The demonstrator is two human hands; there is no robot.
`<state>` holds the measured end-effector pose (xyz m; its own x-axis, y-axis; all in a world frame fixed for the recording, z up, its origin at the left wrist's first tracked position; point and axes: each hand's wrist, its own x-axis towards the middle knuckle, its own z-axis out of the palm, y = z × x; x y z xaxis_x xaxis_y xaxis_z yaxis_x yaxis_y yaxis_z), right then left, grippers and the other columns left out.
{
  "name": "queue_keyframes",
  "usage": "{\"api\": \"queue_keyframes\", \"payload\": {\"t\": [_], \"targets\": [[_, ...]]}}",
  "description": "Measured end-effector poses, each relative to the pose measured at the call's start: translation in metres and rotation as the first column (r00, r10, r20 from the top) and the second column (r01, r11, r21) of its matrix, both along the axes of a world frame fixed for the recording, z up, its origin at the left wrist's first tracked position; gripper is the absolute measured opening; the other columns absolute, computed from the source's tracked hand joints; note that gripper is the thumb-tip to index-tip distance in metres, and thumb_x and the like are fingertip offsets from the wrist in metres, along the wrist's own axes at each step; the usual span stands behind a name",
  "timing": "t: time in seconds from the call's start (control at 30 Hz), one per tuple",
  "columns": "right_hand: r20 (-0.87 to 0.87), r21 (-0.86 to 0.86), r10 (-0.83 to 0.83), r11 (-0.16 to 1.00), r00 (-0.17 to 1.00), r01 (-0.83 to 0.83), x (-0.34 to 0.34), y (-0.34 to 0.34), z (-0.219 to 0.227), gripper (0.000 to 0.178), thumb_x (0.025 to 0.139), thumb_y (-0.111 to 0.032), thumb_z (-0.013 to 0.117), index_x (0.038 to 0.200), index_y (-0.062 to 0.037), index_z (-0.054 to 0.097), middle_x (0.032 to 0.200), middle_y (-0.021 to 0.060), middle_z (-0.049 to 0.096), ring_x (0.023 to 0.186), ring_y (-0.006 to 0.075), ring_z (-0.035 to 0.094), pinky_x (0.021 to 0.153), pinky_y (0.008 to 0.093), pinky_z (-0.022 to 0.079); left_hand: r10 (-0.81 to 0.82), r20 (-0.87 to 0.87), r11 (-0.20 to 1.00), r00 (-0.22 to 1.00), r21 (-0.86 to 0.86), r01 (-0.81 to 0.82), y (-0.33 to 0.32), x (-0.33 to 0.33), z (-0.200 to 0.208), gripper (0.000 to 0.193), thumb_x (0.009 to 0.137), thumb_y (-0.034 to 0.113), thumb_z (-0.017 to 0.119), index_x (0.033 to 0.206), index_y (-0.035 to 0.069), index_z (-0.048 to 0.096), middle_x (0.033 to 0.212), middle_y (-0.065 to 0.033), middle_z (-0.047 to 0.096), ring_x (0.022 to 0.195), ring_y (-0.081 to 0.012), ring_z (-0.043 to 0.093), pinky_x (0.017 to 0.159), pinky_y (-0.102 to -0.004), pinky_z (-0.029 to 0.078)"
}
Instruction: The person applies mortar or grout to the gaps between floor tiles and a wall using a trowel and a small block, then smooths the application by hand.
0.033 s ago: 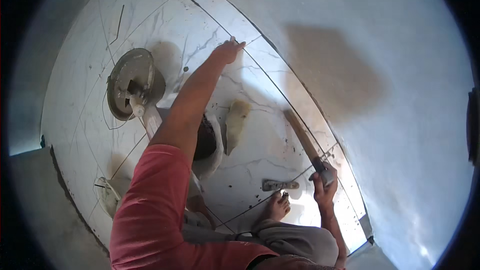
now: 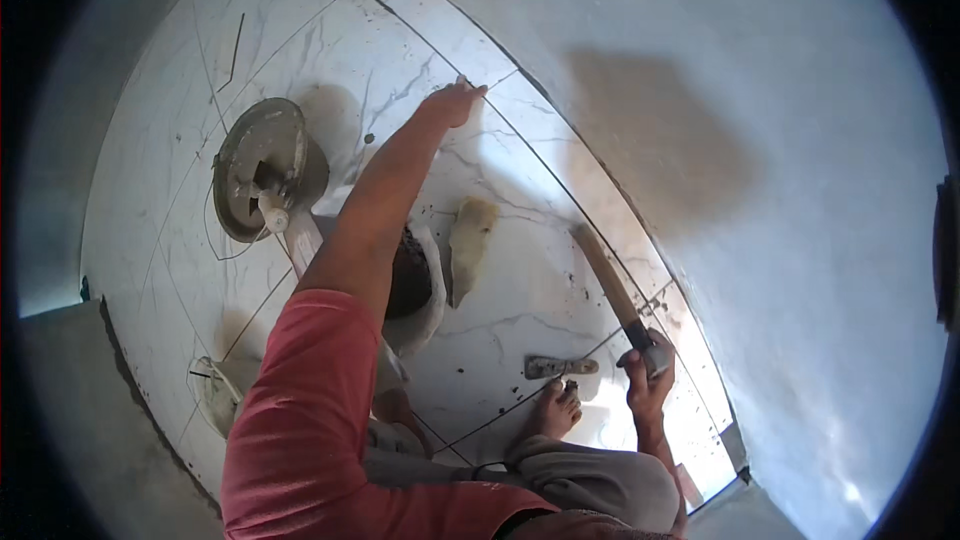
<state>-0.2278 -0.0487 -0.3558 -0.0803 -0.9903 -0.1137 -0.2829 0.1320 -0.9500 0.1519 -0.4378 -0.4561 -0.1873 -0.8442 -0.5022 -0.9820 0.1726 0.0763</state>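
Across the floor, my left hand reaches to a joint between white marbled tiles. Its fingers are stretched and apart, with the tips on or just above the joint beside the narrow border tile. At the lower right, my right hand is closed around the head end of a hammer. The hammer's wooden handle points away and to the left, over the tiles. Close by my foot lies a small flat scraper-like tool, touched by neither hand.
On the left stands a grey bucket with a wooden-handled tool in it. A white sack or container with dark contents is partly behind my left arm. A yellowish sponge-like piece, a thin bent rod and the right-hand wall are also there.
The hammer's handle has tilted slightly in my right hand, its far end shifting a little to the right. My left hand stays at the same joint.
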Motion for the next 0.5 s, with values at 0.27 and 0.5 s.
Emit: {"api": "queue_keyframes", "payload": {"t": [0.27, 0.5], "targets": [[0.133, -0.016, -0.247, 0.968, 0.96, 0.251, 0.021, 0.0, 0.016, 0.047, 0.087, -0.029, 0.061, 0.118, 0.0038, 0.046, 0.077, 0.0075, 0.059, 0.065, 0.0131, 0.057, 0.061, 0.0256, 0.046, -0.171, -0.089, 0.979, 0.981, 0.099, 0.18, 0.051, -0.059, 0.06, 0.066, 0.083, 0.0, 0.04, 0.144, 0.013, 0.02, 0.147, -0.0174, 0.022, 0.132, -0.0273, 0.034, 0.105, -0.0376, 0.034], [-0.354, -0.262, 0.075, 0.949, 0.932, -0.176, 0.02, -0.123, 0.047, 0.042, 0.085, -0.026, 0.062, 0.12, -0.008, 0.048, 0.096, 0.0204, 0.064, 0.089, 0.0368, 0.063, 0.077, 0.0396, 0.049, -0.387, -0.149, 0.92, 0.91, 0.012, 0.393, 0.119, -0.181, 0.052, 0.068, 0.082, 0.021, 0.055, 0.141, 0.007, 0.024, 0.142, -0.0179, 0.033, 0.128, -0.0332, 0.037, 0.106, -0.039, 0.031]]}}
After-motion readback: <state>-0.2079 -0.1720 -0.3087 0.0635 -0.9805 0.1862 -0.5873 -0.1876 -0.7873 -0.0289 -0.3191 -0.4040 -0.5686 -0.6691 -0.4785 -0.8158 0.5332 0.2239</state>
